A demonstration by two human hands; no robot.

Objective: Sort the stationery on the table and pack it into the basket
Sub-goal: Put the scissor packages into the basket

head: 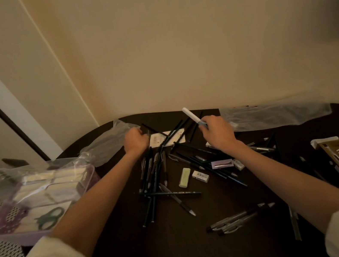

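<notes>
Both bare forearms reach forward; the left hand (135, 140) is curled closed, the right hand (217, 130) grips a white marker pen (192, 116).

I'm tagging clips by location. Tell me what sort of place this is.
Probably a room in a home, not a workshop. A dark table stands against a plain cream wall, a door frame shows at the left, and a lilac basket sits beside loose pens and pencils.

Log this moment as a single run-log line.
left hand: gripping dark pencils | right hand: holding white marker | basket: partly packed
</notes>
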